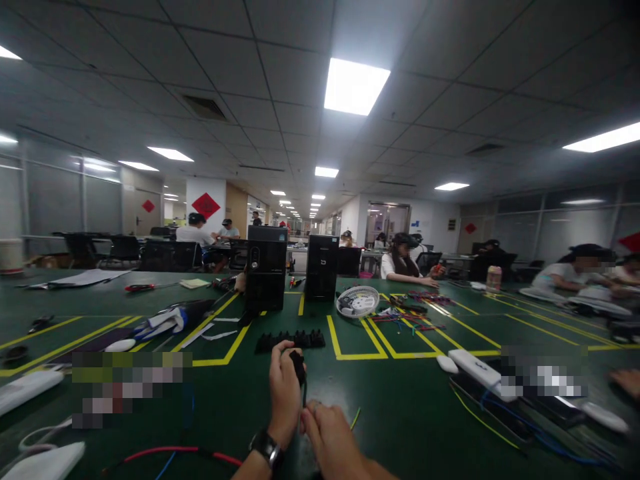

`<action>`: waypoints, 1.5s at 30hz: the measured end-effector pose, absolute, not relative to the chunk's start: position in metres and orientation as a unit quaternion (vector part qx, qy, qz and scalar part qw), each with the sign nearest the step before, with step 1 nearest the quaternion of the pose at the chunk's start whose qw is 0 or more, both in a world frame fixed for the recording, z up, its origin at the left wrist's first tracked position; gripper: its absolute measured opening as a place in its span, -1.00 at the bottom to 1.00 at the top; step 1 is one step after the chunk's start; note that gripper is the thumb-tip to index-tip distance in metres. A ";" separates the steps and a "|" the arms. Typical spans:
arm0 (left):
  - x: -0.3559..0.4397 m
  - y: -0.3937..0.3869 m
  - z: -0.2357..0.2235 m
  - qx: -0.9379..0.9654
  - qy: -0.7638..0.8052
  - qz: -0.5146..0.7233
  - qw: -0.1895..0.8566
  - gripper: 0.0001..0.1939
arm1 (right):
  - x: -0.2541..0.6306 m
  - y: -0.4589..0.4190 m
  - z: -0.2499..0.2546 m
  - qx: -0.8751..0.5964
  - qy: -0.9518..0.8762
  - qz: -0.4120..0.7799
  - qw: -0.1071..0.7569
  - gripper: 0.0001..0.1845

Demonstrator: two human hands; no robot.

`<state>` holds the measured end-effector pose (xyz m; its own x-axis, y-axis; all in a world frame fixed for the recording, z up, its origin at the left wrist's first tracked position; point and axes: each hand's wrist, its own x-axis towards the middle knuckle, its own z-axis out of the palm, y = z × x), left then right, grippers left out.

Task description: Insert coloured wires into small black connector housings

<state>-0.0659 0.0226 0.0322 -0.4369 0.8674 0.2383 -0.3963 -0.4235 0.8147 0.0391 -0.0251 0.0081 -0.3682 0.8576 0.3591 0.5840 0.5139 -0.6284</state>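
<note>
My left hand (284,393), a watch (266,450) on its wrist, is closed around a small black part (298,367), most of it hidden by the fingers. From that part a thin dark shaft or cable (304,395) runs down to my right hand (327,430), whose fingers pinch it; which of the two it is I cannot tell. Just beyond my left hand a row of black blocks (290,341) lies on the green tabletop (240,393). A short yellow-green wire (355,419) sticks out beside my right hand.
Two black boxes (266,270) stand upright at the table's middle. Right of them are a white round basket (357,302) and coloured wires (415,310). A red cable (170,451) lies front left, a white power strip (483,373) at right. Several people sit farther off.
</note>
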 end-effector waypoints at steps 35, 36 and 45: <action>-0.094 0.040 0.033 0.278 0.358 0.718 0.528 -0.71 | 0.058 -0.007 0.025 -0.468 -0.847 0.012 0.253 -0.73; -0.088 0.037 0.030 0.309 0.370 0.700 0.527 -0.67 | 0.059 -0.007 0.030 -0.470 -0.837 0.002 0.280 -0.79; -0.072 0.033 0.011 0.420 0.422 0.562 0.575 -0.48 | 0.087 0.026 0.046 -0.360 -0.886 0.052 0.289 -0.48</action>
<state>-0.0718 0.0335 0.0105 0.0125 0.9998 -0.0133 -0.2918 0.0164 0.9563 0.0871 0.0260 0.0461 -0.5744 0.6670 0.4746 0.6074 0.7359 -0.2990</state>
